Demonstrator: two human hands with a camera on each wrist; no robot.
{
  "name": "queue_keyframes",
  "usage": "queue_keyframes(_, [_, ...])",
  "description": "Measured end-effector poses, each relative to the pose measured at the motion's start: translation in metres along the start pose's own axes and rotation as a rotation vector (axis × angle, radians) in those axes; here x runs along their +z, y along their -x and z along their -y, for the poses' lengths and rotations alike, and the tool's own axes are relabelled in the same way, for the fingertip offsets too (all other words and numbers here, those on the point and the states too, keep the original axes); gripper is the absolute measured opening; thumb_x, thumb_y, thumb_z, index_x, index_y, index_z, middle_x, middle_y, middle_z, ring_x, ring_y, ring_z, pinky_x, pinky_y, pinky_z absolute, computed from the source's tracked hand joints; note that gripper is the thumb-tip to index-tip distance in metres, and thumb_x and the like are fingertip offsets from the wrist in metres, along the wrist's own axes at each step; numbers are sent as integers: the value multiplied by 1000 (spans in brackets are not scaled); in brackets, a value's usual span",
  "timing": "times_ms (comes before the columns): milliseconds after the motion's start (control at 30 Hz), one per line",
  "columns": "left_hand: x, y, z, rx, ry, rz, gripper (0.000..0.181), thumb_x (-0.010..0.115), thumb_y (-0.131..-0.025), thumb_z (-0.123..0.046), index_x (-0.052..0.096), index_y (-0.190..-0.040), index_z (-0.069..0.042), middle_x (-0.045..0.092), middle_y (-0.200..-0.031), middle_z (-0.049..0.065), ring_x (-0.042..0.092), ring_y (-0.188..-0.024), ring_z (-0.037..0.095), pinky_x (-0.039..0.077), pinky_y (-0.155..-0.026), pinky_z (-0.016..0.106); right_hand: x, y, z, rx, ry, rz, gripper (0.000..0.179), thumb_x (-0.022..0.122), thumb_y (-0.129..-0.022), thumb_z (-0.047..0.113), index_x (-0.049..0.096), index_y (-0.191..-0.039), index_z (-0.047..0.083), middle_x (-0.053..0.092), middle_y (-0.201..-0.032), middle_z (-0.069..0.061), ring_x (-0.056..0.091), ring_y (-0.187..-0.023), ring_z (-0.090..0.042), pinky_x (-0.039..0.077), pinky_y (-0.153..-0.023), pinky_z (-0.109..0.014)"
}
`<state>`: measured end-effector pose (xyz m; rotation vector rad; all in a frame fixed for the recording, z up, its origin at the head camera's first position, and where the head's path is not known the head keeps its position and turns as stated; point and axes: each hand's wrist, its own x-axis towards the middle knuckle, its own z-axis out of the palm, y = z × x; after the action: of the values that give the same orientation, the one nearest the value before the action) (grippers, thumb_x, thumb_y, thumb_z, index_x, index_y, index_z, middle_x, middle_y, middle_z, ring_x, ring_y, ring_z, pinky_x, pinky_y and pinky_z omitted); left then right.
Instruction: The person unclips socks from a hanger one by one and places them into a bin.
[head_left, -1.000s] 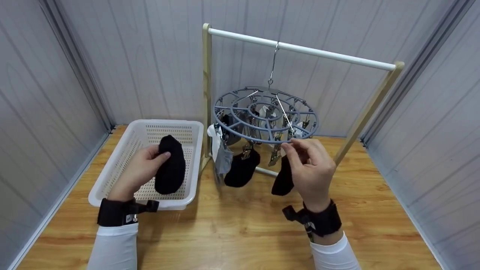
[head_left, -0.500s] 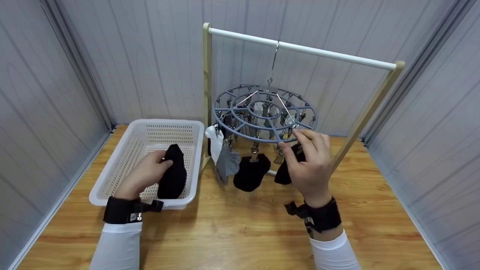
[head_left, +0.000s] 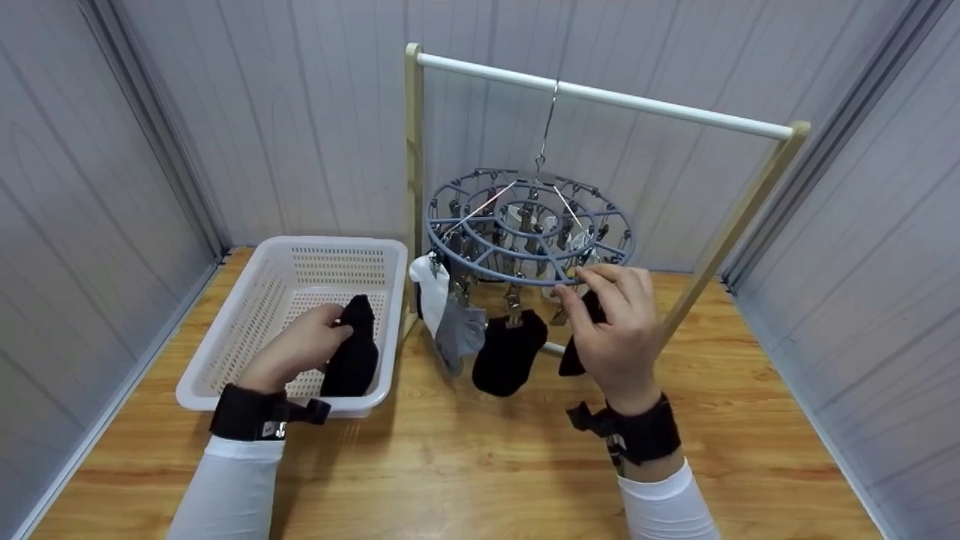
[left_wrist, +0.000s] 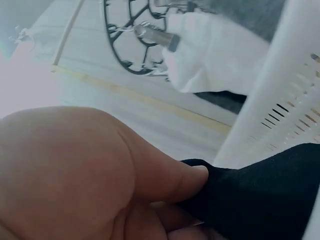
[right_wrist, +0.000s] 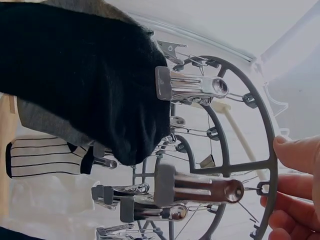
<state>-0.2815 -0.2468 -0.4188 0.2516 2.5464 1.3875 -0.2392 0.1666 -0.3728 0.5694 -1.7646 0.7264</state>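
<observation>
A black sock (head_left: 352, 360) is pinched between the thumb and fingers of my left hand (head_left: 307, 345), hanging within the white basket (head_left: 322, 241). In the left wrist view the thumb presses on the sock's cloth (left_wrist: 245, 200). My right hand (head_left: 622, 330) grips the rim of a round grey clip hanger (head_left: 525, 281). The right wrist view has the thumb at the rim's outer side and curled fingers beside it. From the near rim hangs another black sock (head_left: 510, 352), held by a metal clip (right_wrist: 192, 86); an unloaded clip (right_wrist: 200, 189) dangles close to my fingers.
The hanger hooks over a white bar (head_left: 637, 105) on a wooden stand (head_left: 739, 225). White (head_left: 433, 289) and grey (head_left: 461, 334) socks hang on its left side. A striped sock (right_wrist: 45, 157) hangs farther in. Corrugated walls (head_left: 315, 112) enclose the wooden tabletop (head_left: 480, 465).
The left hand has lowered its black sock deeper into the basket. The hanger has turned, carrying the near clipped black sock and the grey one rightward, with the right hand staying at the rim.
</observation>
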Motion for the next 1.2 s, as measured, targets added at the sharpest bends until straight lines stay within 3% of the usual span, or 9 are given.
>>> queue_keyframes(267, [-1,-6,0,-37,-16,64,38,49,-112,-7,50,-143,15,63,-125,29,68,-102,33,66,-68,46,2,2,4,0,-14,11,28,92,-93,8,83,-115,-5,77,-110,-19,63,-98,-39,47,-86,-43])
queue_keyframes(500, [3,-15,-4,-33,-68,92,31,48,-107,4,53,-137,13,62,-124,31,68,-105,39,67,-73,49,3,2,5,0,-12,29,29,92,-92,9,82,-115,-6,77,-111,-19,63,-99,-39,48,-88,-44])
queue_keyframes(600, [3,-17,-6,-37,-152,86,50,46,-103,5,45,-151,18,59,-138,38,66,-116,45,67,-76,48,3,3,5,-3,-9,28,30,93,-91,9,82,-114,-7,77,-111,-19,63,-100,-40,49,-90,-44])
queue_keyframes(767, [-1,-15,-10,-9,-360,45,65,48,-100,-3,34,-158,23,41,-161,46,46,-148,58,46,-119,63,3,4,5,-2,-14,42,31,93,-91,11,82,-115,-6,78,-111,-20,64,-102,-40,50,-93,-42])
queue_keyframes(833, [-2,-13,-11,-20,-379,48,63,48,-103,-6,36,-157,24,44,-159,45,50,-144,58,45,-119,64,3,4,5,-1,-15,49,32,93,-91,11,82,-115,-6,77,-111,-19,64,-103,-40,50,-93,-42])
queue_keyframes(900, [-3,-12,-11,-40,-369,57,61,48,-105,-7,37,-156,24,46,-157,45,58,-135,55,58,-102,58,3,4,5,0,-16,53,32,93,-91,11,82,-115,-6,77,-111,-19,64,-102,-40,50,-92,-42])
queue_keyframes(1000, [-4,-11,-10,-88,-337,80,60,47,-109,-11,35,-158,23,43,-160,44,61,-128,51,64,-79,48,3,4,6,1,-19,54,32,93,-91,11,82,-115,-6,77,-112,-20,63,-101,-40,49,-90,-42])
queue_keyframes(1067, [-4,-11,-10,-94,-327,80,60,46,-110,-12,35,-158,23,42,-161,44,58,-132,51,64,-81,49,3,4,6,-2,-19,54,32,93,-91,11,82,-115,-6,77,-112,-20,63,-100,-40,48,-88,-43])
queue_keyframes(1200, [-2,-8,-16,-35,-359,44,58,46,-111,-15,41,-156,22,45,-160,43,50,-145,56,52,-112,62,4,4,7,-15,-13,56,32,93,-91,11,82,-115,-7,77,-112,-20,62,-99,-40,48,-87,-44])
